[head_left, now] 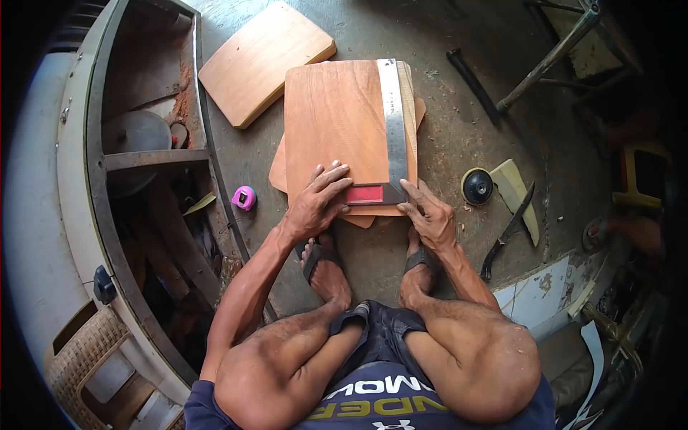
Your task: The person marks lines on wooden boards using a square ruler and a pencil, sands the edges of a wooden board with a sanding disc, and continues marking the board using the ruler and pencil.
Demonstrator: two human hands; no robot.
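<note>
A try square with a steel blade point(392, 122) and a red-and-black handle point(367, 194) lies on the top board point(333, 118) of a stack of wooden boards. Its blade runs away from me along the board's right side. My left hand point(321, 197) rests at the board's near left part, its fingertips on the wood and at the handle's left end. At the handle's right end, by the near right corner, my right hand point(430, 215) grips the square's corner between thumb and fingers.
Another wooden board point(265, 61) lies at the back left. A pink tape measure point(244, 198) is left of the stack. To the right are a black round disc point(477, 186), a knife point(507, 233) and a dark bar point(473, 86). An open cabinet point(158, 158) stands left.
</note>
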